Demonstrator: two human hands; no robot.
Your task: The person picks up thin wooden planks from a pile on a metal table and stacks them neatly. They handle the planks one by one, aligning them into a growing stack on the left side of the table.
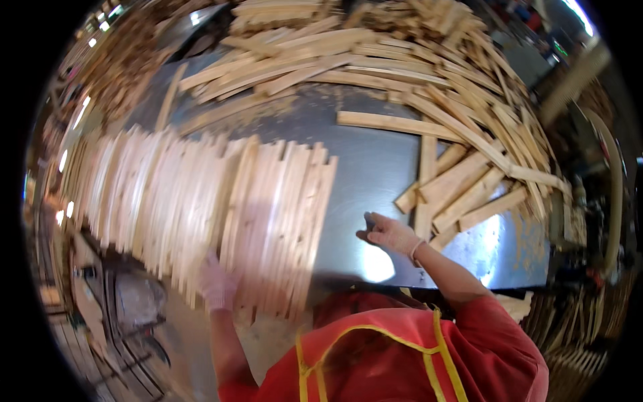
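Observation:
A long row of narrow wooden strips (191, 194) lies side by side on the left, their near ends jutting past the table's edge. My left hand (218, 281), in a pale glove, rests against those near ends. Its fingers look stretched out along the wood, though they are blurred. To the right of the row, my right hand (392, 236) is over the bare metal tabletop (368, 157). It wears a similar glove with dark fingertips. Its fingers are extended and apart from the thumb, with nothing seen in them.
Loose wooden strips (469, 181) lie crisscrossed on the table's right side. A bigger heap of strips (321, 63) covers the far side, with sawdust (268, 110) in front. Below the row's left end stands a metal-framed cart (134, 321). A curved hose (609, 181) is at far right.

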